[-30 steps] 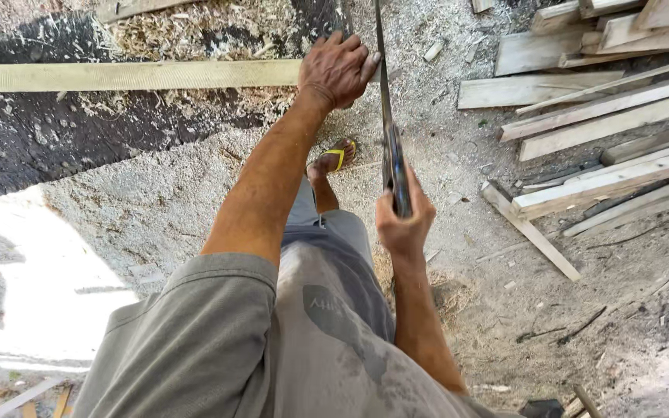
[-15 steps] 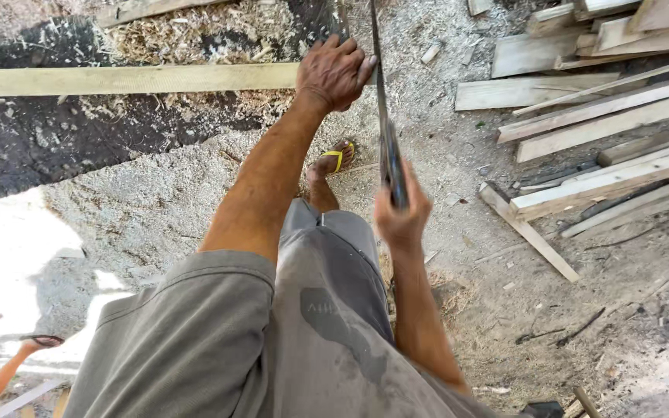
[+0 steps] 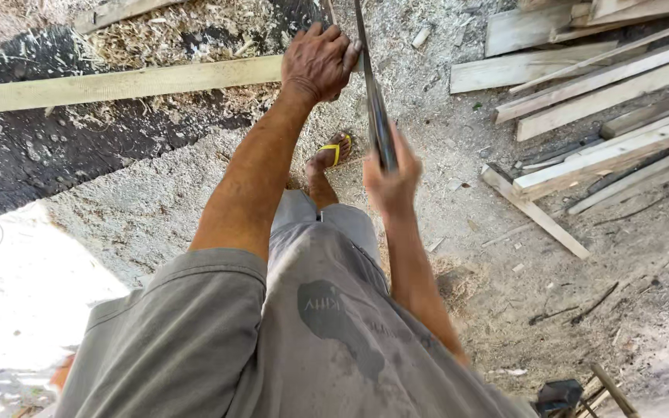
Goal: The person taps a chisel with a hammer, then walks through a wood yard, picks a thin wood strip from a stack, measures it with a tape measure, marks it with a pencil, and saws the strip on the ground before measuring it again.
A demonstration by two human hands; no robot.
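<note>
A long pale wooden plank (image 3: 118, 83) runs across the upper left, over dark ground strewn with shavings. My left hand (image 3: 319, 62) presses down on the plank's right end, fingers spread over it. My right hand (image 3: 391, 179) grips the handle of a hand saw (image 3: 371, 85), whose thin dark blade stands on edge and reaches up past the plank end, just right of my left hand. Below the hands my foot in a yellow-strapped sandal (image 3: 336, 152) rests on sawdust.
A heap of rough planks (image 3: 605, 85) lies at the upper right, with one loose batten (image 3: 534, 210) angled beside it. Sawdust and wood chips cover the ground. A small dark object (image 3: 557, 395) and sticks sit at the bottom right. Bright sunlit ground is at the lower left.
My right hand and the saw have shifted slightly lower along the cut; the hand is blurred with motion. My left hand stays on the plank end. The view has tilted a little.
</note>
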